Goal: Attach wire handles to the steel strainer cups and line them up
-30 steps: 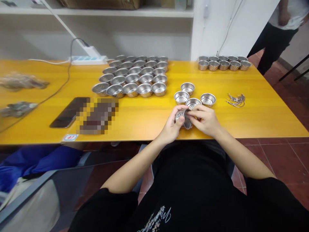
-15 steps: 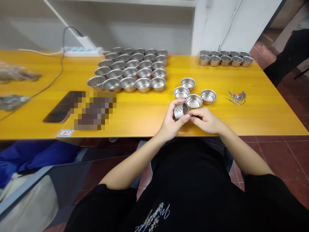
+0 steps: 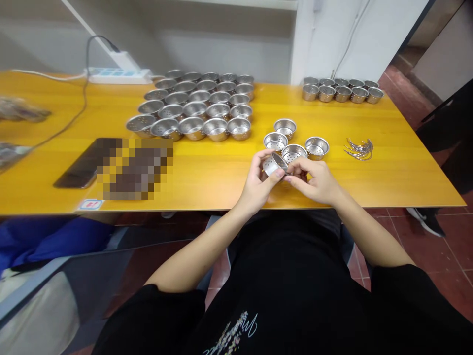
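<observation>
My left hand (image 3: 255, 183) is wrapped round a small perforated metal strainer cup (image 3: 272, 166), tilted with its opening toward my right hand. My right hand (image 3: 314, 181) is closed in a pinch at the cup's rim; whatever its fingertips grip there is too small to make out. Just beyond my hands stand a few more strainer cups: one cup (image 3: 285, 128) at the back, another cup (image 3: 275, 141) at the left, a cup (image 3: 294, 153) right behind my fingers and a cup (image 3: 317, 148) at the right. A small pile of curved metal wires (image 3: 360, 149) lies farther right.
Rows of strainer cups (image 3: 192, 127) fill the table's (image 3: 207, 172) back middle; two shorter rows of cups (image 3: 343, 93) stand back right. At left are a dark phone (image 3: 86, 162), a blurred-out object (image 3: 138, 170), a power strip (image 3: 114, 75) and its cable. A person's shoe (image 3: 425, 221) shows at right.
The cup in my left hand has tipped so its opening faces more upward. My right fingers stay at its rim. The view has shifted slightly, and the person at right has come closer.
</observation>
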### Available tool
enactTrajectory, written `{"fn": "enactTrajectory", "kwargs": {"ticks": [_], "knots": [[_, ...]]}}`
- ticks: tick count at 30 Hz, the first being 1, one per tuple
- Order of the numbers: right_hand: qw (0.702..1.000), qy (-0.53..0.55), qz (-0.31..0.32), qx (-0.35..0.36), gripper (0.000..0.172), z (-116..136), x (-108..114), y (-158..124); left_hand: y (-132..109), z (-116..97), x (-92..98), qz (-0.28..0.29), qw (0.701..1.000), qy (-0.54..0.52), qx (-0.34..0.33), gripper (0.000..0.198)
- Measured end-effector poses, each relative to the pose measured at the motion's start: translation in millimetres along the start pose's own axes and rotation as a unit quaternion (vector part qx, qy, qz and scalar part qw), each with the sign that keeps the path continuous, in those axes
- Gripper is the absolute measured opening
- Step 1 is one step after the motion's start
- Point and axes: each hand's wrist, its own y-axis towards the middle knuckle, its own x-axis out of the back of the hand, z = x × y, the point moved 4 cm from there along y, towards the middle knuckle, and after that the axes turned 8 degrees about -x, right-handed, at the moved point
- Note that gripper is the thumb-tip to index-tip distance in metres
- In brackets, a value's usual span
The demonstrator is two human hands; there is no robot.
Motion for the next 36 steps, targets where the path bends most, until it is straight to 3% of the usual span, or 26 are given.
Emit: {"fn": "enactTrajectory", "kwargs": {"ticks": [7,13,17,21,27,31,36], "knots": [[0.986,-0.128,-0.050,0.098,0.021,11.0,7.1,-1.6,-2.4,3.3,1.8,-0.009,0.999,-0.032,0.017,0.073],[0.988,-0.133,-0.013,0.080,0.018,19.2,8.5,-0.9,-2.9,0.1,1.2,0.017,1.000,-0.003,-0.012,0.070],[0.985,-0.136,-0.022,0.102,0.018,22.6,24.2,11.1,-3.0,1.0,0.0,0.020,0.999,-0.019,-0.034,0.082],[0.974,-0.208,-0.068,0.065,0.030,15.1,58.3,64.5,-5.2,0.8,-2.5,0.006,1.000,-0.026,-0.015,0.091],[0.924,-0.355,-0.133,-0.047,0.032,-33.9,106.8,198.4,-9.1,-11.4,-11.9,0.045,0.999,-0.009,0.007,0.072],[0.876,-0.451,-0.081,-0.152,0.039,-85.9,108.0,250.9,-12.7,-20.9,-21.3,0.097,0.995,-0.003,0.020,0.061],[0.849,-0.477,-0.053,-0.223,0.038,-128.4,88.1,270.3,-16.1,-28.1,-26.4,0.104,0.994,0.005,0.028,0.053]]}}
